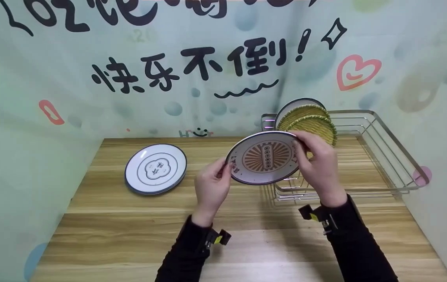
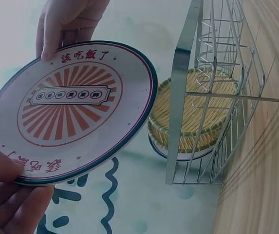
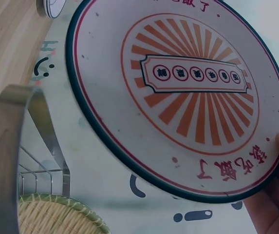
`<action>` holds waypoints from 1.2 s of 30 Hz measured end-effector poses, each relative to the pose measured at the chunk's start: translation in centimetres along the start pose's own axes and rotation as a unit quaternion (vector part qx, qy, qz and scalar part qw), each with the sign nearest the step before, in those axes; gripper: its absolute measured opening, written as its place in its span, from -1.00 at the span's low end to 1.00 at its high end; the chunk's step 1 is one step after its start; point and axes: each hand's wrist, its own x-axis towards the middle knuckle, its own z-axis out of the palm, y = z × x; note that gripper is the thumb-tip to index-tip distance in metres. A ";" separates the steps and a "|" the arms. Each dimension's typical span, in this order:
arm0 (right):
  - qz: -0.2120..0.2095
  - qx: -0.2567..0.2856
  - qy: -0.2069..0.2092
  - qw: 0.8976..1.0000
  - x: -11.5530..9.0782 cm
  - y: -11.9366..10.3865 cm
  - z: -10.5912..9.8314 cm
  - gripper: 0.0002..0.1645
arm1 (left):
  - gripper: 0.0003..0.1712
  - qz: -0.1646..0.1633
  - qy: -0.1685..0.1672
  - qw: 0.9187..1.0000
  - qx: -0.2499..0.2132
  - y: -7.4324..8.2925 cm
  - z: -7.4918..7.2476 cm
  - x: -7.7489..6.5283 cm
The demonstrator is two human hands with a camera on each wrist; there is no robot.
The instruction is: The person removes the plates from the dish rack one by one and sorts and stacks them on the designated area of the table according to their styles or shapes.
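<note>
Left grip (image 1: 212,186) and right grip (image 1: 320,168) pinch opposite edges of the sunburst plate (image 1: 266,158).

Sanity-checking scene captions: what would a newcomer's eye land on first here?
The white plate with the orange sunburst, held up between the left hand and right hand. Next, the bold black lettering across the backdrop. Then the yellowish woven discs standing in the wire rack, to the right.
</note>
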 end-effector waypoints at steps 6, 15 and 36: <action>0.011 0.003 -0.036 0.999 -0.5 0.6 0.1 -0.62 | -0.91 -0.025 -0.001 1.000 -0.001 -0.3 -0.5 0.0; 0.013 0.017 -0.084 0.996 -1.6 1.5 0.0 -0.47 | -0.90 -0.061 -0.003 0.998 -0.020 -0.8 -1.4 0.2; 0.016 -0.036 -0.145 0.989 -3.8 3.1 -0.2 -0.34 | -0.93 -0.155 0.011 0.988 -0.028 -3.0 -3.5 0.4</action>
